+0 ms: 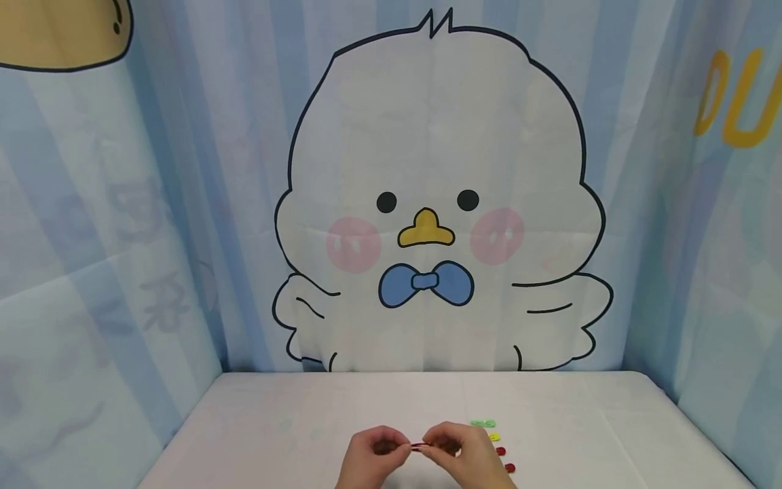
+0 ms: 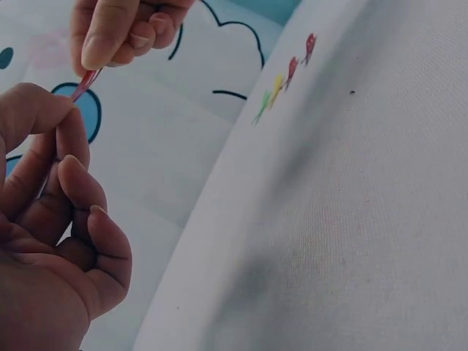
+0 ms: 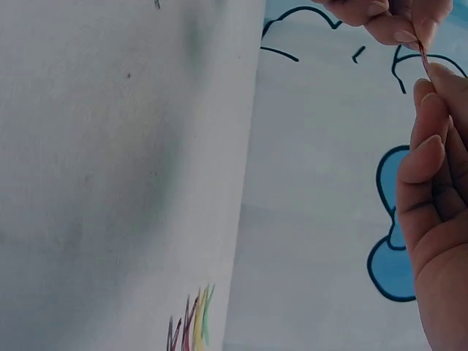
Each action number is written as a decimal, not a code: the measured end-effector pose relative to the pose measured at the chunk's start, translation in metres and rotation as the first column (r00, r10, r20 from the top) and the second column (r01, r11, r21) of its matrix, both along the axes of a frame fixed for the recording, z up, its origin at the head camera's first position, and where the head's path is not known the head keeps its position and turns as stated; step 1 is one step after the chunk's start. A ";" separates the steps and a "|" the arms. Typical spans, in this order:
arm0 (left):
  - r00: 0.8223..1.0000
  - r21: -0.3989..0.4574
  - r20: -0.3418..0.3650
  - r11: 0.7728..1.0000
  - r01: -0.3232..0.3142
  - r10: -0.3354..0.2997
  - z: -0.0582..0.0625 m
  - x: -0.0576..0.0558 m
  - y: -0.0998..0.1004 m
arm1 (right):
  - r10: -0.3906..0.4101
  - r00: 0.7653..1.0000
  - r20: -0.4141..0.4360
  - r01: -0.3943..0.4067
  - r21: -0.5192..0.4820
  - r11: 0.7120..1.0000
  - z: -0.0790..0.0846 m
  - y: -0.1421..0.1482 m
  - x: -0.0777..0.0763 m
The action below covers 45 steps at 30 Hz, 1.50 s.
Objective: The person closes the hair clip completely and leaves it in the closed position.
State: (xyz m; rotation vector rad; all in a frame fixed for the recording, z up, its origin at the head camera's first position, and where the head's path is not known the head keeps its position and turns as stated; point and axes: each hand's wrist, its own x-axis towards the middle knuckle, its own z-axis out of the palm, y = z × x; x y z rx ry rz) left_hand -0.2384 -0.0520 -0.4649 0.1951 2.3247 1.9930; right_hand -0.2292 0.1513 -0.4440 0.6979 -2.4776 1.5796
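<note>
Between my two hands, above the white table, is a slim red hair snap clip. My left hand pinches one end of it between thumb and forefinger. The other end is pinched by the thumb and fingers of my right hand. In the left wrist view the clip shows as a narrow red strip, its ends hidden by fingertips. Seen from the right wrist, the clip is edge-on, and the left fingers of that pair of hands sit above it.
On the table, just beyond and right of my right hand, lie a green clip, a yellow clip and two red clips in a row. A curtain with a cartoon bird hangs behind the table's back edge.
</note>
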 end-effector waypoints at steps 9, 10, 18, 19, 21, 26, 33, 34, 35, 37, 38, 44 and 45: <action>1.000 0.030 0.011 0.999 0.014 -0.015 0.004 0.001 0.001 | 0.054 0.995 -0.087 -0.048 0.066 0.997 0.003 0.004 0.000; 1.000 0.035 0.008 0.999 0.019 -0.019 0.004 0.002 0.001 | 0.054 0.994 -0.090 -0.048 0.072 0.996 0.002 0.004 0.000; 0.996 0.034 -0.037 0.996 0.077 -0.075 0.011 0.001 -0.010 | 0.051 0.970 -0.239 -0.039 0.053 0.998 -0.002 0.005 -0.002; 0.996 0.029 -0.043 0.997 0.077 -0.076 0.012 0.000 -0.013 | 0.050 0.960 -0.276 -0.038 0.047 0.998 -0.002 0.005 -0.002; 0.996 0.018 -0.047 0.997 0.072 -0.071 0.015 -0.001 -0.019 | 0.048 0.945 -0.324 -0.037 0.040 0.999 -0.002 0.006 -0.003; 0.997 -0.011 -0.058 0.998 0.057 -0.058 0.018 -0.005 -0.036 | 0.020 0.960 -0.279 -0.007 0.047 0.999 0.002 0.014 -0.004; 0.995 -0.044 -0.097 0.999 0.031 -0.035 0.015 -0.008 -0.060 | -0.023 0.943 -0.333 0.041 0.047 0.998 0.004 0.027 -0.006; 0.994 -0.051 -0.102 0.998 0.029 -0.034 0.015 -0.009 -0.062 | -0.023 0.937 -0.348 0.041 0.044 0.998 0.003 0.028 -0.006; 0.994 -0.053 -0.100 0.998 0.031 -0.037 0.014 -0.009 -0.065 | -0.023 0.931 -0.363 0.041 0.043 0.998 0.003 0.029 -0.006; 0.994 -0.058 -0.098 0.998 0.036 -0.041 0.012 -0.010 -0.069 | -0.022 0.927 -0.373 0.041 0.045 0.998 0.003 0.032 -0.007; 0.994 -0.059 -0.096 0.998 0.037 -0.043 0.012 -0.010 -0.071 | -0.021 0.928 -0.373 0.041 0.047 0.998 0.003 0.033 -0.008; 0.996 -0.094 -0.085 0.995 0.031 -0.039 0.009 -0.014 -0.082 | -0.043 0.951 -0.306 0.072 0.083 0.994 0.009 0.042 -0.008; 0.996 -0.103 -0.080 0.994 0.031 -0.039 0.009 -0.015 -0.085 | -0.053 0.957 -0.286 0.083 0.094 0.992 0.010 0.044 -0.008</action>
